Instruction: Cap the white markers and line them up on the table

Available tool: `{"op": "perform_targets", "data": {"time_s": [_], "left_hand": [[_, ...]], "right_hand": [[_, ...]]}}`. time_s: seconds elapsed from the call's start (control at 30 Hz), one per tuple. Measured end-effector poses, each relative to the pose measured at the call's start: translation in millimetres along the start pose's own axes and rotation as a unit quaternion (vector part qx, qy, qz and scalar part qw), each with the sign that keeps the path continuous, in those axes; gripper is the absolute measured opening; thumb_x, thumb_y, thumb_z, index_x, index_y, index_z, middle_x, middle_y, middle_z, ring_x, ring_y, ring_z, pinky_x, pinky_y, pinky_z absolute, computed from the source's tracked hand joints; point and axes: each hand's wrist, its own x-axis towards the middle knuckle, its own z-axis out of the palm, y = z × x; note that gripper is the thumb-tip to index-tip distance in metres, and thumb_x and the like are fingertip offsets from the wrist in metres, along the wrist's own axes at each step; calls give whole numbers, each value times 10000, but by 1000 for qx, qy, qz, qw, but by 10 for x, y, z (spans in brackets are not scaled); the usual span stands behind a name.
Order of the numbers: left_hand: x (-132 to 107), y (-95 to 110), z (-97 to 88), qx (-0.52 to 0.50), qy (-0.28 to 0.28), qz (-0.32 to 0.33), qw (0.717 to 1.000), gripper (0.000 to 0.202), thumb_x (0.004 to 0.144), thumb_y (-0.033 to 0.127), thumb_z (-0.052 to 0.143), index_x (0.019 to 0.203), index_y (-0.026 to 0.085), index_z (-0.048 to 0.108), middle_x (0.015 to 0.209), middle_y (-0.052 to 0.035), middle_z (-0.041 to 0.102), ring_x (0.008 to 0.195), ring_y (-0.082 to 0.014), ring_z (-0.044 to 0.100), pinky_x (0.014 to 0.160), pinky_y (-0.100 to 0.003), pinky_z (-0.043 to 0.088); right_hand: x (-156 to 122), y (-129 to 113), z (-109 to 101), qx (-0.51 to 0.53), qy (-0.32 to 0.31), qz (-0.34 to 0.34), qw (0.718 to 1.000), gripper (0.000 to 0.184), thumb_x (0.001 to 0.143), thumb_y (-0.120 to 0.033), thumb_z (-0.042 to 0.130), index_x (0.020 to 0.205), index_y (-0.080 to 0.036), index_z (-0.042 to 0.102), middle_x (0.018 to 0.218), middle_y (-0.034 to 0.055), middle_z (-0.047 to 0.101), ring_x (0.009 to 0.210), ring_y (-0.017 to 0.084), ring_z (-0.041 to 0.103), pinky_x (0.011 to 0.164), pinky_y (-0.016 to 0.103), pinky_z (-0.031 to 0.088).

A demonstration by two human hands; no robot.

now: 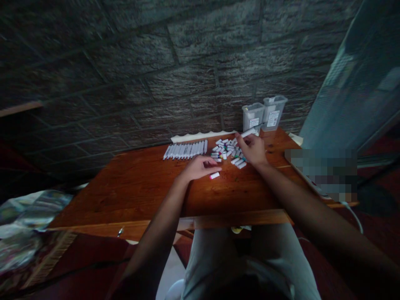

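My right hand (252, 148) is closed on a white marker (250, 132), raised over the right side of a heap of marker caps (229, 148). The caps are white with coloured ends. My left hand (201, 167) rests low over the wooden table, fingers apart and nothing visible in them. Just beneath its fingertips lies a single white cap with a pink end (214, 176). Left of the heap, a row of white capless-looking markers (186, 151) lies side by side.
Two clear plastic containers (253, 116) with labels stand at the back right against the stone wall. A white wavy-edged strip (203, 136) lies along the wall. On the right of the wooden table (134, 187) is a blurred-out object with a white cable (354, 214).
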Motion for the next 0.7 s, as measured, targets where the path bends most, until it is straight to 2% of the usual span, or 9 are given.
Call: {"op": "perform_targets", "data": {"time_s": [0.07,0.13,0.2,0.27,0.37,0.43,0.5,0.6,0.7], "left_hand": [[-34,23,-24,-10,-70,4,998,304,704,430,752,812,147,725,700,-19,677,598,-102,559,550,-206,405],[-48,31,-32,-13,-101,16,995,294,690,422,766,786,146,730,727,-31,684,637,-112,578,575,-212,417],[-51,39,-36,-21,-106,6,994,292,710,424,752,790,144,733,762,-45,695,672,-121,599,606,-221,438],[-56,51,-52,-33,-103,-32,994,326,707,433,754,845,139,732,794,-54,706,673,-126,612,613,-229,455],[-79,67,-106,-44,-109,-74,990,411,633,418,809,918,136,722,872,-64,716,710,-133,627,636,-235,474],[-99,63,-148,-45,-126,-70,988,422,602,396,830,913,133,722,889,-65,709,735,-133,624,649,-235,479],[-115,48,-174,-50,-138,-62,987,380,628,396,814,887,133,724,877,-66,700,742,-134,622,653,-237,484],[-118,30,-160,-72,-124,-62,988,318,696,413,763,854,141,716,873,-69,699,766,-144,631,680,-254,505],[-93,46,-99,-122,-59,-63,989,323,758,430,705,909,145,683,922,-72,693,798,-148,636,706,-271,528]], "right_hand": [[-3,-2,5,-3,-2,-1,1000,494,855,-571,521,630,-147,637,593,43,645,509,117,528,519,246,353],[-1,-1,11,-11,-2,-2,1000,492,858,-570,515,641,-147,640,594,42,641,509,115,518,524,246,352],[7,8,18,-16,-4,2,1000,487,861,-569,509,654,-148,640,598,39,643,516,115,519,530,245,352],[17,21,24,-19,-3,9,1000,481,862,-563,511,651,-147,632,599,38,643,522,115,527,534,243,352],[24,42,29,-16,-1,20,1000,468,861,-549,520,647,-146,625,605,39,644,537,116,541,540,241,354],[21,53,29,-11,-1,21,1000,462,861,-548,520,659,-147,627,617,40,648,551,119,550,545,239,358],[16,62,27,-9,-4,20,1000,464,860,-552,520,656,-148,625,615,38,644,554,119,551,546,238,359],[12,74,30,-2,-8,16,1000,456,849,-551,534,654,-148,625,623,35,640,562,119,551,551,237,369],[16,67,52,44,-12,12,999,413,825,-535,566,718,-147,655,690,42,666,621,130,577,581,236,411]]}}
